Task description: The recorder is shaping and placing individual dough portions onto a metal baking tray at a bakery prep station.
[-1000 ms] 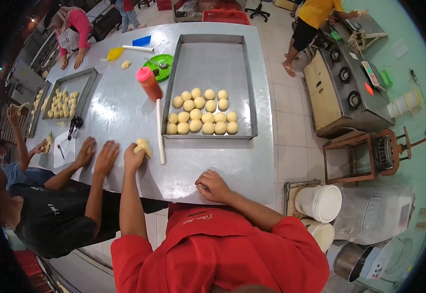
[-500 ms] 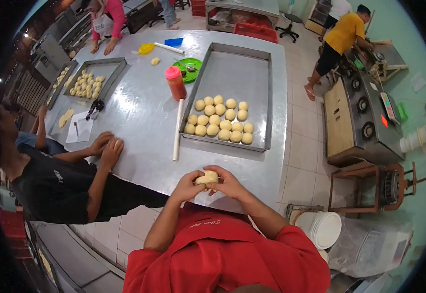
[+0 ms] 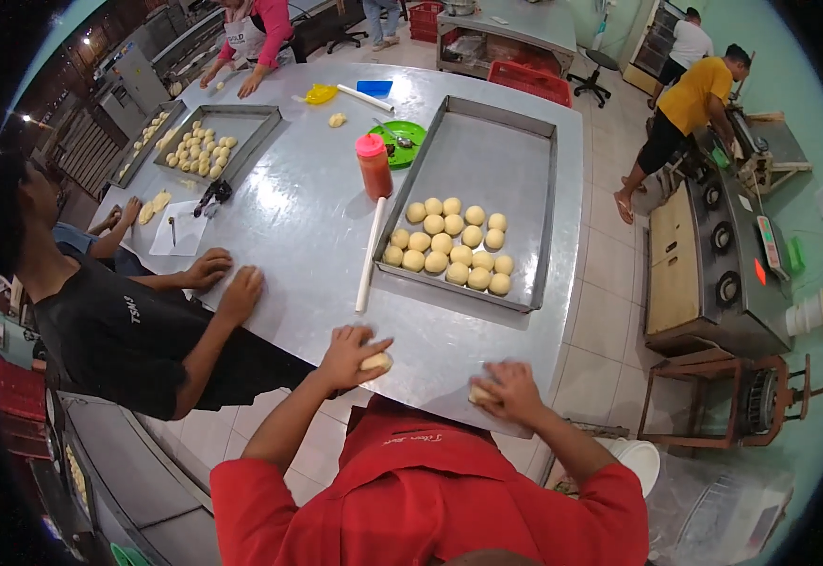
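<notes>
On the steel table (image 3: 298, 245) my left hand (image 3: 355, 354) is curled over a piece of pale dough (image 3: 376, 362). To its right, near the front edge, my right hand (image 3: 507, 387) cups another dough piece (image 3: 481, 394), slightly blurred. Beyond them lies a large metal tray (image 3: 543, 203) with several round dough balls (image 3: 458, 253) in its near half. A long white roller (image 3: 368, 269) rests along the tray's left side, near a red squeeze bottle (image 3: 375, 170) and a green plate (image 3: 409, 151) with a spoon.
A co-worker in black (image 3: 119, 349) leans at the left, hands (image 3: 240, 297) on the table near mine. Other people stand at the far left edge, back edge and right-hand worktop (image 3: 699, 104). Smaller dough trays (image 3: 270, 123) sit back left. Buckets (image 3: 638, 462) stand below right.
The dough held between my joined hands half a second ago is now two pieces, one under each hand. My hands have moved apart, the right one toward the right. The view has shifted.
</notes>
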Action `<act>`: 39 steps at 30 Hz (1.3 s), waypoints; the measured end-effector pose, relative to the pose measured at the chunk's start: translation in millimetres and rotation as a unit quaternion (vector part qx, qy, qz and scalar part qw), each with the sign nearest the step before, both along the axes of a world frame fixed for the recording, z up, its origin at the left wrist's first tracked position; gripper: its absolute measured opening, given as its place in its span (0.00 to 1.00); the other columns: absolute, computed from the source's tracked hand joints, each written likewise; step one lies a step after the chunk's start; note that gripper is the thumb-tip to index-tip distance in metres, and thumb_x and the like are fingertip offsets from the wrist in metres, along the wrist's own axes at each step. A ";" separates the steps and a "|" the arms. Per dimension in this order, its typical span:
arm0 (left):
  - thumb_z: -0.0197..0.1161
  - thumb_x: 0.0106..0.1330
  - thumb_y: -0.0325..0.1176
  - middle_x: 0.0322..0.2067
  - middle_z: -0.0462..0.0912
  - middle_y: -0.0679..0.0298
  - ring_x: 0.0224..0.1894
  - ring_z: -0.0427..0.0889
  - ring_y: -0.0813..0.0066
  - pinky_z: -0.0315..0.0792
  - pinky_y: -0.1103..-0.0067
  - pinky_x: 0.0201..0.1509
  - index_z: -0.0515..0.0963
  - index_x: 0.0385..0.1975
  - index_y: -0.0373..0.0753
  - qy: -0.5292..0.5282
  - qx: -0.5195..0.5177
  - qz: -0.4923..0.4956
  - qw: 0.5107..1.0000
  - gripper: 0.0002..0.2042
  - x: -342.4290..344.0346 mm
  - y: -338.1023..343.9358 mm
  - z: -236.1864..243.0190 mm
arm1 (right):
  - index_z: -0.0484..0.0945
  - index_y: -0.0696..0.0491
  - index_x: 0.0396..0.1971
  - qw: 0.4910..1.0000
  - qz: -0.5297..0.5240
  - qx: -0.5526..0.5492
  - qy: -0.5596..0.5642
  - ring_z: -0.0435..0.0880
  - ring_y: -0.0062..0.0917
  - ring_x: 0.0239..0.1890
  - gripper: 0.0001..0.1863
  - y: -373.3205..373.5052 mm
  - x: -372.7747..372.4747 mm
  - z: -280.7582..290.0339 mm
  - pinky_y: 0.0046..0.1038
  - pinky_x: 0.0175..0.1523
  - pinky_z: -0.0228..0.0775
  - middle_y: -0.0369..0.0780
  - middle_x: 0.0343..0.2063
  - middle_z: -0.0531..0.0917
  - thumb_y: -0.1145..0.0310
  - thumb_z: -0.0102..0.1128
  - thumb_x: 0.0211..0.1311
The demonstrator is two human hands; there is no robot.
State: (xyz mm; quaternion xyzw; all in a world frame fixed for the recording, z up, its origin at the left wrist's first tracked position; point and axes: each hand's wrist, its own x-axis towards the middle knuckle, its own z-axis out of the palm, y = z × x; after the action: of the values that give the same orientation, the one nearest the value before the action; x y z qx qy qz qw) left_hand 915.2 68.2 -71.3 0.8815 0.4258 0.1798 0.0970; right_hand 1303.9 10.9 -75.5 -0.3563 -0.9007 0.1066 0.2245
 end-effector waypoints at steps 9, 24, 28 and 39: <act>0.59 0.61 0.31 0.36 0.76 0.55 0.41 0.74 0.50 0.67 0.59 0.44 0.75 0.31 0.39 -0.156 0.010 0.102 0.982 0.04 125.0 -2.1 -39.9 | 0.76 0.52 0.33 0.995 -0.084 0.005 0.053 0.73 0.40 0.43 0.12 41.5 -97.1 -43.8 0.43 0.46 0.64 0.43 0.37 0.76 0.64 0.65 0.51; 0.62 0.59 0.32 0.31 0.74 0.57 0.36 0.74 0.53 0.65 0.60 0.41 0.78 0.34 0.40 -0.168 0.036 0.137 0.976 0.06 125.4 19.7 -42.7 | 0.76 0.51 0.27 0.991 -0.086 0.000 0.100 0.73 0.40 0.38 0.07 70.7 -81.1 -35.1 0.43 0.43 0.62 0.41 0.30 0.75 0.66 0.64 0.50; 0.65 0.57 0.27 0.34 0.79 0.57 0.38 0.78 0.52 0.71 0.61 0.45 0.80 0.34 0.40 -0.284 0.002 0.055 0.957 0.06 120.0 -33.6 -35.9 | 0.76 0.51 0.32 0.995 -0.063 0.033 0.067 0.75 0.38 0.41 0.11 11.1 -74.4 -38.2 0.42 0.46 0.64 0.40 0.31 0.76 0.66 0.65 0.49; 0.75 0.49 0.38 0.36 0.79 0.59 0.42 0.76 0.54 0.68 0.62 0.50 0.80 0.36 0.43 -0.152 0.101 0.055 0.982 0.16 97.2 48.9 -30.0 | 0.77 0.52 0.27 0.979 -0.118 0.029 0.164 0.75 0.39 0.36 0.08 83.8 -44.9 -46.4 0.41 0.41 0.67 0.40 0.28 0.77 0.69 0.67 0.49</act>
State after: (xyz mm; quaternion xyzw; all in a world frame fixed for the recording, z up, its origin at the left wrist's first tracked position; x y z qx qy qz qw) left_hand 1012.4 117.1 -101.3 0.8244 0.4337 0.3587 0.0606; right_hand 1258.9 94.7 -121.8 -0.4317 -0.8059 0.1103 0.3899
